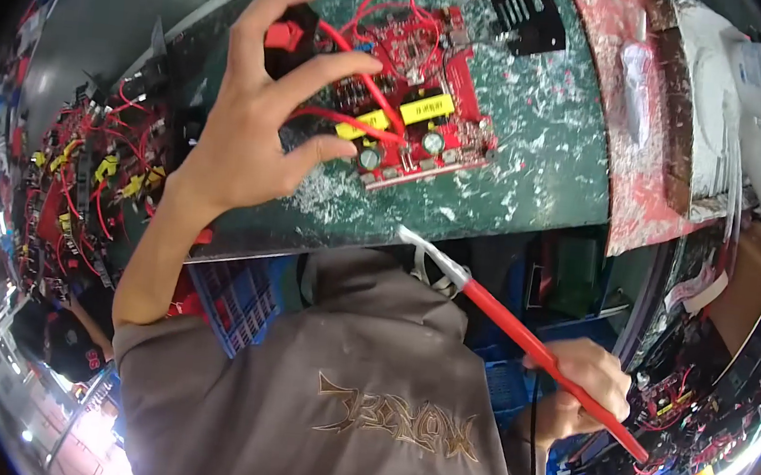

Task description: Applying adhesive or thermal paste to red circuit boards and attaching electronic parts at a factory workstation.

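Observation:
A red circuit board (462,76) lies on the green worktop (553,153), with red wires, yellow-wrapped parts (425,109) and round capacitors on it. My left hand (260,111) reaches over the board's left side with thumb and fingers spread. Its index finger and thumb come close to the yellow parts; whether they touch is unclear. In my right hand (581,385) is a long red stick (518,329), gripped near its lower end. The stick's pale, white-smeared tip (417,240) points up toward the worktop's near edge, apart from the board. A slotted black plate (529,23) sits behind the board.
White residue streaks the worktop. To the right, a red mat (623,188) carries a clear tube (636,88) beside a white-smeared tray (704,209). Wired boards are piled at the left (83,181) and lower right (672,394). Another person's dark cap (59,344) shows lower left.

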The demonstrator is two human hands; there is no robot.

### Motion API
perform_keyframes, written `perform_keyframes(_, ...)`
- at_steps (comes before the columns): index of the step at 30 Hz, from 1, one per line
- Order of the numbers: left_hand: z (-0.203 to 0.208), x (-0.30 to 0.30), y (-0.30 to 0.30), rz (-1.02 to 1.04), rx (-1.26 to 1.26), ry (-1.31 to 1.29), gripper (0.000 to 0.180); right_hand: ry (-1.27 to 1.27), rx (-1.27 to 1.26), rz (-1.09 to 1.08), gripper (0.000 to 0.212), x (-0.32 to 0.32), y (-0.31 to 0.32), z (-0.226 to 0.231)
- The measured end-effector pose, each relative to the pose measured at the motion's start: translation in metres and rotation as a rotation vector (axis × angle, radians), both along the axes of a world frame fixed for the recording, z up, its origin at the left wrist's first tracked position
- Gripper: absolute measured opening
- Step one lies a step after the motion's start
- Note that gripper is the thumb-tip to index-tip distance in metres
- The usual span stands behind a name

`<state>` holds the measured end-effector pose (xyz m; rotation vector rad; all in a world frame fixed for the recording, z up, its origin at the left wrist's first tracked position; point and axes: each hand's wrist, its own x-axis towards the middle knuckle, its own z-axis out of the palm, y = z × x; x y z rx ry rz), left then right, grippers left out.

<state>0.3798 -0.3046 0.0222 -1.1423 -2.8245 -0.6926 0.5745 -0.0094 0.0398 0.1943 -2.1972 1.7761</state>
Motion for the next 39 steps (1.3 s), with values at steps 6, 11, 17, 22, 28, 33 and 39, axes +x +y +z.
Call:
perform_keyframes(6,-0.005,0.001,-0.002,-0.017,0.011,0.044,0.052,0.037,0.04,0.035,0.036,-0.016,-0.032,-0.008)
perform_keyframes(11,-0.007,0.003,-0.006,-0.036,0.039,0.045,0.05,0.01,0.088,0.045,0.035,-0.02,-0.035,-0.014)
perform_keyframes(17,0.0,0.001,0.007,0.06,0.195,-0.211,0.049,0.013,0.11,0.055,0.033,-0.023,-0.033,-0.02)
perform_keyframes(22,-0.024,-0.013,0.012,-0.288,0.65,0.123,0.046,0.064,0.159,0.012,0.029,-0.023,-0.035,-0.022)
perform_keyframes(28,0.005,0.006,0.003,0.092,0.164,-0.175,0.044,0.031,0.208,-0.003,0.029,-0.02,-0.03,-0.016)
perform_keyframes(33,0.006,0.006,0.005,0.09,0.114,-0.154,0.044,0.055,0.208,-0.037,0.031,-0.018,-0.033,-0.023)
perform_keyframes(39,0.005,0.006,0.005,0.115,0.091,-0.182,0.049,0.027,0.146,-0.119,0.03,-0.011,-0.023,-0.017)
